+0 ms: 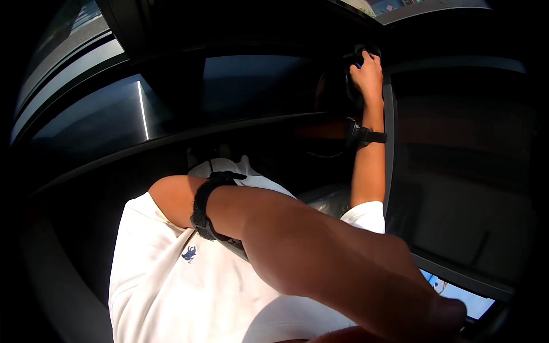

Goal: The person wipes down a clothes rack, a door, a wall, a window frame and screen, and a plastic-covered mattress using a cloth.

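Observation:
At the upper right my right hand (368,74) reaches out at the end of its arm. Its fingers are curled over a dark object (357,50), too dark to make out. A black watch-like device (361,135) is strapped round that wrist. My left arm (320,246) crosses close in front of the camera, over my white shirt (171,291). A wide black strap (203,211) circles its skin near the left sleeve. The arm runs to a shadowed, rounded end at the lower right, where no fingers of my left hand can be made out.
Dark glossy panels or windows (251,80) stand beyond me. A grey frame edge (389,143) runs beside my right arm, next to a large dark pane (469,171). At the lower right there is a bright screen-like rectangle (479,306). Pale bars (68,71) cross the upper left.

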`<state>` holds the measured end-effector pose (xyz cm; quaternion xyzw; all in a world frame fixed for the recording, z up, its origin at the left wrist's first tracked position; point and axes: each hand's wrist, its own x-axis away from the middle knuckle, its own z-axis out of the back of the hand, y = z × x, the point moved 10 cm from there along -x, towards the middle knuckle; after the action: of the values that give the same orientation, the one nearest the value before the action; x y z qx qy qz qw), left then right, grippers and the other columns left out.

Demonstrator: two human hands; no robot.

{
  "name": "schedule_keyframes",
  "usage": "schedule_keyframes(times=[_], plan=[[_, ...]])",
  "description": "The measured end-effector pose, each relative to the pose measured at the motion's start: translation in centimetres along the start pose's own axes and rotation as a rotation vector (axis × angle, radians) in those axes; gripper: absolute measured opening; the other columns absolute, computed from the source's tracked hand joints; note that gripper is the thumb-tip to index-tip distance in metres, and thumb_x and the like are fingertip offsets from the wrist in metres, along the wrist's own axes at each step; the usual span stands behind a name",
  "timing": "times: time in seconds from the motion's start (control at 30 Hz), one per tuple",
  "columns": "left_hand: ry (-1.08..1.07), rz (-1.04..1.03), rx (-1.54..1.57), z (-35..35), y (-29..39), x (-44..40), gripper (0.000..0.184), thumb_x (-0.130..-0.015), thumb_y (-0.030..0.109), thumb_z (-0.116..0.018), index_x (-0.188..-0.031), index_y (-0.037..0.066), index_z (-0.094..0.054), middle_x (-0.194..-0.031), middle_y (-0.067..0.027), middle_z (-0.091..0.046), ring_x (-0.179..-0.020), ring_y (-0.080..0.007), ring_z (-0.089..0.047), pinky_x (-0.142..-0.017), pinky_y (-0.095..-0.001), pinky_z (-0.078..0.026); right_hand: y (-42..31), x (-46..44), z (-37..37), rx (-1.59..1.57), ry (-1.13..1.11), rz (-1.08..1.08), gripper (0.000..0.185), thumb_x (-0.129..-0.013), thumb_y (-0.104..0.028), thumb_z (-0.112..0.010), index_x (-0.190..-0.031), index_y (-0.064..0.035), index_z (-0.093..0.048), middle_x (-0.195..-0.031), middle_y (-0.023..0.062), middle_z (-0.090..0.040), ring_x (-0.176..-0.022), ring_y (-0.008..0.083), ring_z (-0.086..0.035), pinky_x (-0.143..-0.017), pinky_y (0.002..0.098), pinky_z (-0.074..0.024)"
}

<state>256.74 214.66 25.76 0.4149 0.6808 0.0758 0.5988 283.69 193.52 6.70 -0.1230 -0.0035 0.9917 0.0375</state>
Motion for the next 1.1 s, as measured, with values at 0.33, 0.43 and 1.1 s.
schedule_keyframes(times=[0.33,0.43,1.1], plan=[[-0.082,-0.383,0.620,0.0,4.0,4.2,0.051,-0.108,0.026,-0.023,-0.127,-0.008,-0.057,-0.114,-0.0149,-0.067,-0.109,-0.0207,-0.062,-0.099,-0.0303,-0.046,-0.9,-1.4,4.6,-0.067,0.140,-0.203,0.053,-0.072,-0.012,-0.057,-0.124,-0.0101,-0.067,-0.121,0.0225,-0.064,-0.110,0.0381,-0.064,-0.097,0.0436,-0.0504],[0.101,-0.453,0.521,0.6,4.2,6.7,0.046,-0.106,0.021,-0.029,-0.130,-0.009,-0.054,-0.116,-0.0163,-0.067,-0.106,-0.0210,-0.064,-0.095,-0.0312,-0.050,3.6,-4.1,2.8,0.019,0.135,-0.265,0.058,-0.074,-0.015,-0.059,-0.131,-0.0059,-0.060,-0.124,0.0240,-0.063,-0.114,0.0392,-0.062,-0.098,0.0447,-0.0495],[0.179,-0.391,0.122,0.4,4.8,7.7,0.043,-0.099,0.015,-0.032,-0.128,-0.004,-0.056,-0.118,-0.0168,-0.066,-0.108,-0.0230,-0.064,-0.095,-0.0327,-0.050,4.6,-7.1,5.4,-0.021,0.015,-0.187,0.052,-0.073,-0.010,-0.057,-0.121,0.0101,-0.054,-0.112,0.0339,-0.064,-0.111,0.0457,-0.062,-0.092,0.0453,-0.0519]])
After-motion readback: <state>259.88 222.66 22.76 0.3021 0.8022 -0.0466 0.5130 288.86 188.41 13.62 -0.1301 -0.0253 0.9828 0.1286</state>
